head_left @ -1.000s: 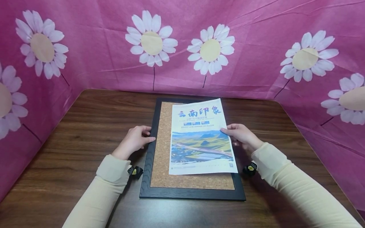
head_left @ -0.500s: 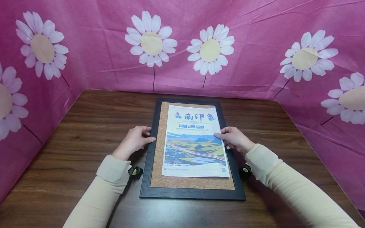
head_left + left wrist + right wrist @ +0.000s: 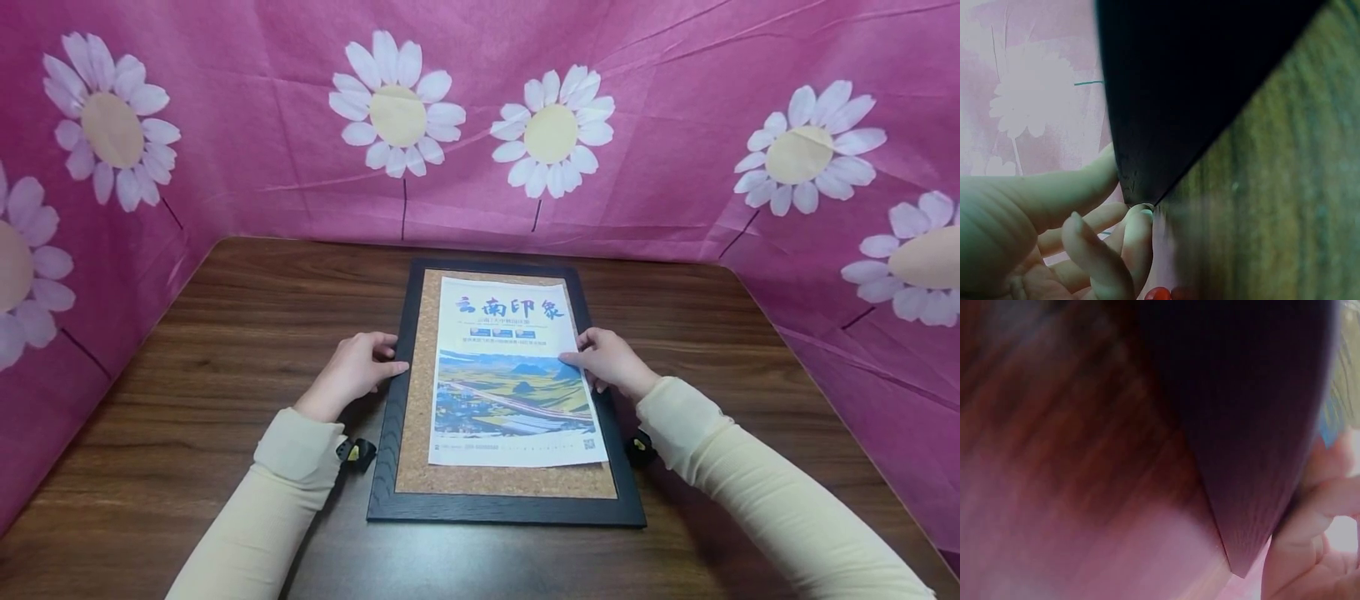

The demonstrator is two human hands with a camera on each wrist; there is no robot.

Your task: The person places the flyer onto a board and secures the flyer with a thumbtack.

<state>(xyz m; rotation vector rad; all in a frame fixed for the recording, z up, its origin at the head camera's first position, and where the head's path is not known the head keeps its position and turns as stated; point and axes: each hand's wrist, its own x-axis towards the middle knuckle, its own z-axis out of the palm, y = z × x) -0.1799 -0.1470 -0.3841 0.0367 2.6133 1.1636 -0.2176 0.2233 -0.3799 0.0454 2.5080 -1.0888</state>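
Right hand [image 3: 615, 365] has the printed landscape poster [image 3: 517, 375] by its right edge, thumb on top, the fingertips below hidden, so it looks like a pinch! Over on the other side, the left hand [image 3: 348, 373] grips the black wood-grain frame [image 3: 506, 510], thumb on the left bar, other fingers bent at its outer side. Inside that frame sits a cork panel [image 3: 517, 481], and the poster lies over it, within the border, cork showing around; its smallest print is too fine to read. Frame's flat on the brown table [image 3: 225, 333], daisy-patterned pink cloth [image 3: 262, 83] behind, outermost blooms cut off. A red object [image 3: 1159, 293] peeks into the left wrist view, mostly cropped.
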